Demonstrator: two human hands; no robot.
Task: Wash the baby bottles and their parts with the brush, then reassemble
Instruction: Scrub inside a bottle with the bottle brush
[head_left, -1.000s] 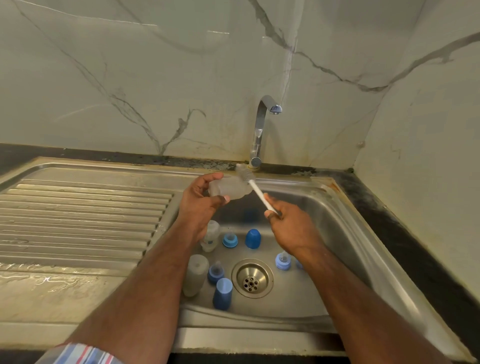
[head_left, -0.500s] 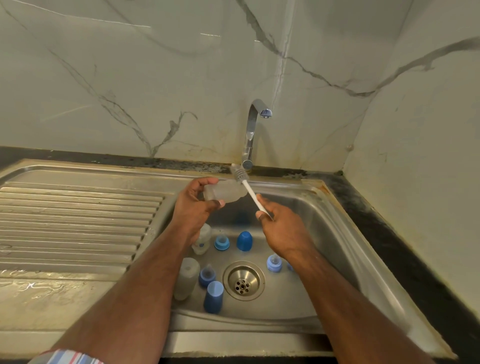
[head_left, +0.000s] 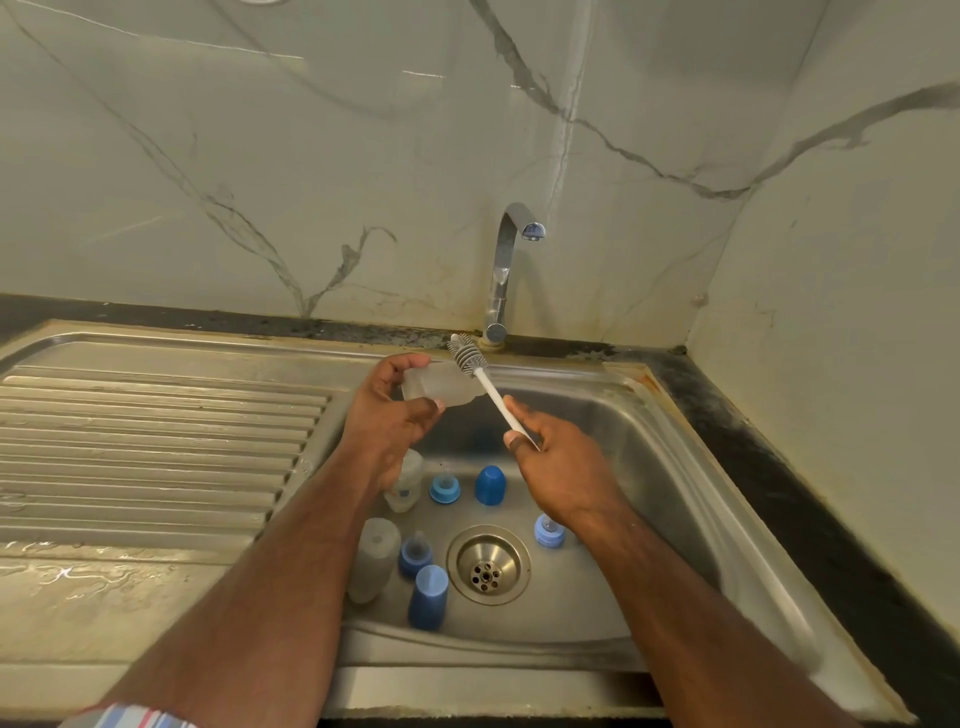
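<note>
My left hand (head_left: 387, 410) grips a clear baby bottle (head_left: 439, 388) lying sideways above the sink's back left corner. My right hand (head_left: 558, 470) holds the white handle of a bottle brush (head_left: 470, 359); its grey bristle head sits outside the bottle, against the bottle's open right end. In the sink basin (head_left: 649, 467) lie two more clear bottles (head_left: 374, 561) (head_left: 405, 480), two blue caps (head_left: 490, 484) (head_left: 428, 596) and three blue collars with teats (head_left: 444, 488) (head_left: 414, 555) (head_left: 549, 531).
The steel drain (head_left: 488, 564) is in the basin's middle. A chrome tap (head_left: 506, 270) stands behind the sink, with no water running. A ribbed draining board (head_left: 156, 441) stretches left, wet near its front. Marble walls close the back and right.
The brush head has come up and out past the bottle's mouth. Both hands stay together above the sink; the view has shifted slightly.
</note>
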